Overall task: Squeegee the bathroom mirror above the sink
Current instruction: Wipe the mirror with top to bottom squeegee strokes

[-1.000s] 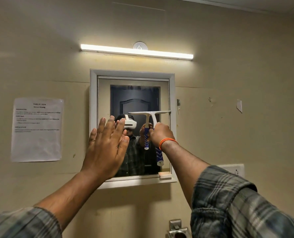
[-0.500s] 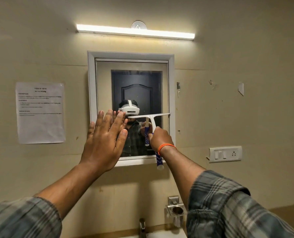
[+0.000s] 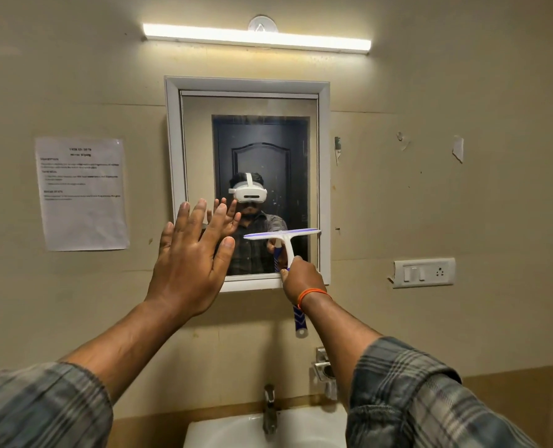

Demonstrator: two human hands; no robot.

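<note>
Right hand [image 3: 302,279] grips the squeegee [image 3: 283,236] handle, blade level across the mirror [image 3: 249,140]'s lower right. Left hand [image 3: 189,263] is spread flat at the mirror's lower-left frame. Keeping the blade square and pressed evenly down to the mirror's bottom edge should avoid streaks.

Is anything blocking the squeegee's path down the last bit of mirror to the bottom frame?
Nothing visible does. The squeegee, gripped by the right hand, has bare glass below its blade on the mirror. The left hand lies flat at the mirror's lower left, beside the blade, not under it.
</note>
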